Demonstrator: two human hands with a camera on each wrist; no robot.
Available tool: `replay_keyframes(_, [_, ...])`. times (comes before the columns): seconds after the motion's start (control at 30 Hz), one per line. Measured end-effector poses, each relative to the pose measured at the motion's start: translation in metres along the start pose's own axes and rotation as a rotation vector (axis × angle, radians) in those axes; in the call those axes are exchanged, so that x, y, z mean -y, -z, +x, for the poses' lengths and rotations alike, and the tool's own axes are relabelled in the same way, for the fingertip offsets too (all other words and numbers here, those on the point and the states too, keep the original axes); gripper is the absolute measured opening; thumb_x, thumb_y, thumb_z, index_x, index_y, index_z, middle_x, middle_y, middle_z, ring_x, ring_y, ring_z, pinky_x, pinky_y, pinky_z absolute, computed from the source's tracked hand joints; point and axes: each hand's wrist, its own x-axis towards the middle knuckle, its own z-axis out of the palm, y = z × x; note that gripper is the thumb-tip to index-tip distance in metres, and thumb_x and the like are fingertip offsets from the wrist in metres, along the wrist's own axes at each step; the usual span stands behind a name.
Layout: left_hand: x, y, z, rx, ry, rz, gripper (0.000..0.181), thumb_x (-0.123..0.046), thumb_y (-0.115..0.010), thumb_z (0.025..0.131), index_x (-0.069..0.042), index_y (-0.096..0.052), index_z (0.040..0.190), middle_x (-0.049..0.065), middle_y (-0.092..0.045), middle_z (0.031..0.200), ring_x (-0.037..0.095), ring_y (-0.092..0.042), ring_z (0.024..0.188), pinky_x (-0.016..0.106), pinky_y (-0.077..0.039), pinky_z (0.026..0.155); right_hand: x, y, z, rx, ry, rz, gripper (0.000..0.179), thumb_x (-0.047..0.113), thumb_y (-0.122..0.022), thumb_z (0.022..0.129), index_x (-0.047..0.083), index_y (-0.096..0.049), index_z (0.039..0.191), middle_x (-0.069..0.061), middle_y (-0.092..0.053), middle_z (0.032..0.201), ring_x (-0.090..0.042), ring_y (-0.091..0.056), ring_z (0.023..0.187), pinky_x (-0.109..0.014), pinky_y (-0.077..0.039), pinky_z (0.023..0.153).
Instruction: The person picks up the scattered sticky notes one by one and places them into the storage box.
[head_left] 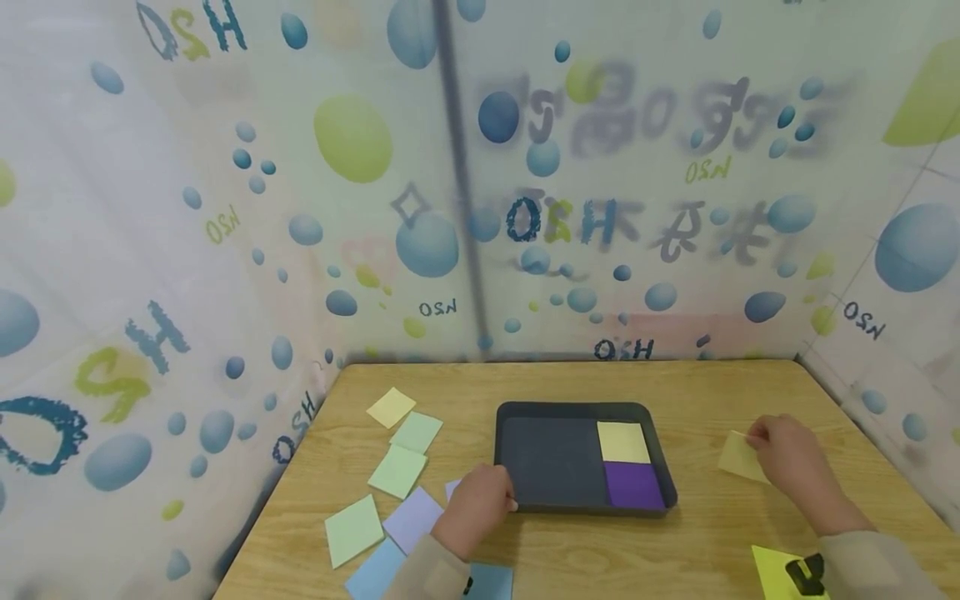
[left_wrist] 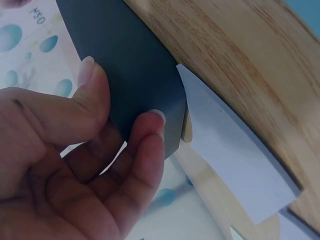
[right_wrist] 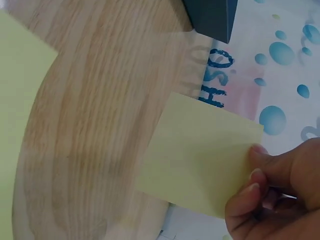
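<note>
My right hand (head_left: 791, 458) pinches a pale yellow sticky note (head_left: 742, 457) by its edge, to the right of a dark grey tray (head_left: 555, 507). In the right wrist view, the sheet (right_wrist: 200, 155) spreads flat out from thumb and fingertips. My left hand (head_left: 480, 504) grips the tray at its front left corner. Thumb and curled fingers meet the tray wall (left_wrist: 135, 60) in the left wrist view. Inside the tray, on the right side, a pale yellow note (head_left: 624, 442) lies behind a purple note (head_left: 634, 485).
Left of the tray lie a cream note (head_left: 391, 407), several pale green notes (head_left: 354, 531), a lilac note (head_left: 413, 518) and blue notes (head_left: 377, 573). A bright yellow note (head_left: 776, 571) is near the right sleeve. Patterned curtains (head_left: 360, 250) stand behind and beside the wooden table (head_left: 585, 554).
</note>
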Motion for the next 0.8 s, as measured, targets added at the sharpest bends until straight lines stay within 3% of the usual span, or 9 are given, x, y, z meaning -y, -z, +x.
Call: replay_keyframes(0.8, [0.003,-0.006,0.002,0.004,0.011,0.002,0.005,-0.014,-0.083,0.082,-0.01,-0.081,0.08,0.0,-0.077,0.078,0.014,-0.071,0.072,0.024,-0.055,0.059,0.078,-0.008,0.023,0.0,0.067,0.047,0.008,0.002,-0.063,0.096,-0.003,-0.064,0.089,-0.013,-0.058,0.083,-0.025,-0.051,0.075,-0.036,-0.044,0.064])
